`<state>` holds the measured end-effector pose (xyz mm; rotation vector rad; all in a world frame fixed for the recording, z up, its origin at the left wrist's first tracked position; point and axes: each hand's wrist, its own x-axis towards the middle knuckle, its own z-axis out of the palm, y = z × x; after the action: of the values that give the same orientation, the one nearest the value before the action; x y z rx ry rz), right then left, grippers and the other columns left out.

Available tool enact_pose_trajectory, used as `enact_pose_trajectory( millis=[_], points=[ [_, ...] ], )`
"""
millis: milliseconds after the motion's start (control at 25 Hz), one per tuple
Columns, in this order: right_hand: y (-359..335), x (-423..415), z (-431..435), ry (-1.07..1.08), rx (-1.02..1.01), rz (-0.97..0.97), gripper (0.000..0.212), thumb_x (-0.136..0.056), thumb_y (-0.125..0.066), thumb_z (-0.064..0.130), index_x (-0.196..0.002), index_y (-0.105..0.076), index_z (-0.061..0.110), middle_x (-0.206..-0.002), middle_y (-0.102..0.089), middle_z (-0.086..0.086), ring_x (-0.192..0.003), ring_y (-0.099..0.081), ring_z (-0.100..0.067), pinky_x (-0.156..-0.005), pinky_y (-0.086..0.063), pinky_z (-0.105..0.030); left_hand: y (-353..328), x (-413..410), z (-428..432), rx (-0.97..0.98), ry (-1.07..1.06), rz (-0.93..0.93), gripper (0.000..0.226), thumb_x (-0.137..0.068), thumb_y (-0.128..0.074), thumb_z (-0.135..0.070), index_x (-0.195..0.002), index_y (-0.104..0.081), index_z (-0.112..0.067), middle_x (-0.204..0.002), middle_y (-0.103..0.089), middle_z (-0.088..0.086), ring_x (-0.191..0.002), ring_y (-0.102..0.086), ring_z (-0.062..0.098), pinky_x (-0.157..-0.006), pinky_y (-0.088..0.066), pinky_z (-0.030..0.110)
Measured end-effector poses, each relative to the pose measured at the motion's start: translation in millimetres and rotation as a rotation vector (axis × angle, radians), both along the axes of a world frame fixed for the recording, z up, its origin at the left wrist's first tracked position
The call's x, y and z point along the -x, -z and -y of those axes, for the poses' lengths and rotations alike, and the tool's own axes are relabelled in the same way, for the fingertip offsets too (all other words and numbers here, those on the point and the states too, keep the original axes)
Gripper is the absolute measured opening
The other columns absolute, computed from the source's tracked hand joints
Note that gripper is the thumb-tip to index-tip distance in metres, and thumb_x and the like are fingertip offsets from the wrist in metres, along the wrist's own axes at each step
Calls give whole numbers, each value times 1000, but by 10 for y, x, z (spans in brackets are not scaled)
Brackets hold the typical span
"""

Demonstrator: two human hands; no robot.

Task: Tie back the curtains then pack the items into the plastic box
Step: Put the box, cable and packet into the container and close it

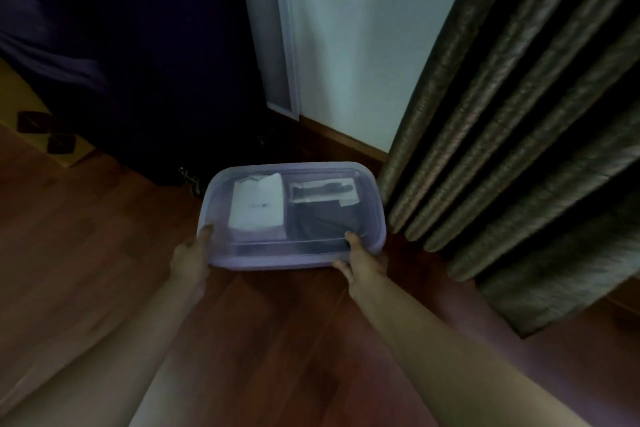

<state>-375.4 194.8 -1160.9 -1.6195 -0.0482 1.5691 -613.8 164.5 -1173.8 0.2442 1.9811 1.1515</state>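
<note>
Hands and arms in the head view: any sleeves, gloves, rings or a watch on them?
Nothing worn shows. The left hand and right hand are bare, with no gloves. Both forearms are uncovered down to the frame's bottom edge, with no sleeve cuffs, watch or bracelet in sight. The picture is too dim and blurred to rule out a thin ring.

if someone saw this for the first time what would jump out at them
First, the translucent plastic box in the middle, over the wooden floor, with the left hand and right hand gripping its near corners. Through its top show a white box on the left and dark items on the right. Next, the heavy pleated curtain hanging down the right side, beside a pale wall.
</note>
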Motion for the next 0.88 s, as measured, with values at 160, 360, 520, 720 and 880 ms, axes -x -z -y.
enact_pose_trajectory(
  millis=[160, 360, 520, 720, 880],
  points=[
    [110, 52, 10, 83, 19, 36, 67, -80, -74, 20, -137, -40, 15, -125, -52, -9, -67, -58, -13, -71, -56, -31, 105, -454, 19, 6, -122, 250, 66, -88, -57, -46, -139, -31, -13, -124, -50, 11, -99, -58, 30, -72, -54, 44],
    [167, 43, 7, 102, 59, -86, 70, -82, -71, 14, -140, -32, 9, -131, -50, -17, -78, -64, -24, -71, -55, -31, 121, -843, -269, -128, -40, 402, 52, -84, -66, -16, -130, -43, -10, -119, -62, 13, -96, -64, 28, -61, -53, 34],
    [227, 18, -62, -5, 59, -57, 78, -77, -76, 22, -140, -32, 9, -131, -50, -15, -72, -57, -14, -73, -54, -28, 55, -990, -522, -110, 133, 344, 63, -85, -58, 0, -138, -29, -15, -117, -60, 12, -95, -64, 28, -65, -55, 36],
    [261, 52, -162, -93, 80, -9, 83, -77, -75, 33, -141, -28, 10, -132, -49, -17, -71, -56, -16, -87, -54, -35, 89, -880, -882, -37, 292, 259, 77, -86, -61, -3, -146, -16, -21, -139, -44, 14, -116, -53, 39, -85, -50, 57],
    [270, 26, -233, -248, 110, 69, 90, -77, -71, 45, -143, -22, 10, -134, -47, -19, -103, -59, -30, -74, -53, -39, 25, -924, -947, 52, 298, 203, 89, -90, -59, -8, -149, 5, -26, -150, -28, 13, -124, -44, 39, -88, -49, 53]
  ],
)
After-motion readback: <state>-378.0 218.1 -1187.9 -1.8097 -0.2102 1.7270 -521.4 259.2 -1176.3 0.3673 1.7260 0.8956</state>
